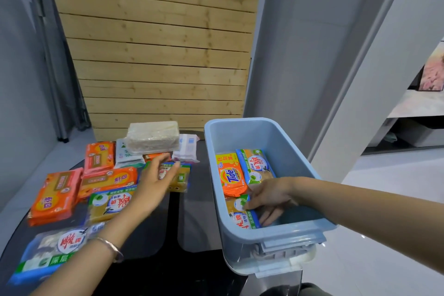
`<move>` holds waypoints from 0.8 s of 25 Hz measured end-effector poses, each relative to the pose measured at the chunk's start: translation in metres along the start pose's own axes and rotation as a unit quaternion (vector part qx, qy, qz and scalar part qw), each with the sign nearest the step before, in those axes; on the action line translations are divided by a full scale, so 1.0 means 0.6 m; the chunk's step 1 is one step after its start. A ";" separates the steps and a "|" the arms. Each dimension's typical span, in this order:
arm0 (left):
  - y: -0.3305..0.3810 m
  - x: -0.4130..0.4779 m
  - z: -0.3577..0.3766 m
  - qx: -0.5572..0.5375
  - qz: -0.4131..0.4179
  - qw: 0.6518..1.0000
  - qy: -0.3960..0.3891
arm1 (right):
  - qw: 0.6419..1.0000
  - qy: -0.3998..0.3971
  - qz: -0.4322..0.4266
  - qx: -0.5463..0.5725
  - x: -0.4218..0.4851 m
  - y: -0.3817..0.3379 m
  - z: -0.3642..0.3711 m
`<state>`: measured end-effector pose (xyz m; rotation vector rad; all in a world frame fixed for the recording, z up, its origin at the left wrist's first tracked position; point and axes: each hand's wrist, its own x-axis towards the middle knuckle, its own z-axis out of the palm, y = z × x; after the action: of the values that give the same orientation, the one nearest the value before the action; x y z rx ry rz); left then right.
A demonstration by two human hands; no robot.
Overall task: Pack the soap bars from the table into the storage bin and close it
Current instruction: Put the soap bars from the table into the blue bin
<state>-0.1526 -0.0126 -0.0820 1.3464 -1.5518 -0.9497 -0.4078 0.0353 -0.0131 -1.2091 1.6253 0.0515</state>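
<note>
A light blue storage bin (pixel 269 132) stands open at the table's right edge. Inside lie an orange Tide bar (pixel 231 179), a green-and-blue bar (pixel 258 166) beside it, and a third bar (pixel 240 214) nearer me. My right hand (pixel 269 197) reaches into the bin and rests on that third bar, fingers spread. My left hand (pixel 153 182) hovers open over a green-and-yellow bar (pixel 179 178) on the table, fingers apart, without gripping it. Several wrapped soap bars lie on the table's left half, among them orange ones (pixel 54 197) and a white block (pixel 153 137).
The dark glass table (pixel 192 218) carries everything. The bin's lid (pixel 276 262) sits under the bin's near end. A wooden slat wall rises behind the table. A white tiled floor (pixel 384 247) lies to the right.
</note>
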 end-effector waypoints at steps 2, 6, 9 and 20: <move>-0.028 0.023 -0.042 0.091 0.006 0.994 -0.063 | 0.998 0.042 -0.020 -0.034 -0.004 -0.014 -0.019; -0.043 0.078 -0.076 0.315 0.056 0.933 -0.163 | 0.988 0.073 -0.122 0.057 -0.018 -0.039 -0.062; -0.044 0.110 -0.064 0.409 0.041 0.887 -0.209 | 0.973 0.084 -0.180 0.120 -0.011 -0.043 -0.067; 0.079 0.074 -0.048 0.107 0.024 0.988 0.113 | 0.937 0.117 -0.270 0.186 -0.010 -0.042 -0.061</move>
<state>-0.1443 -0.0511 -0.0226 1.5023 -1.5359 -0.5897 -0.4156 0.0066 0.0203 -1.3506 1.3617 -0.7426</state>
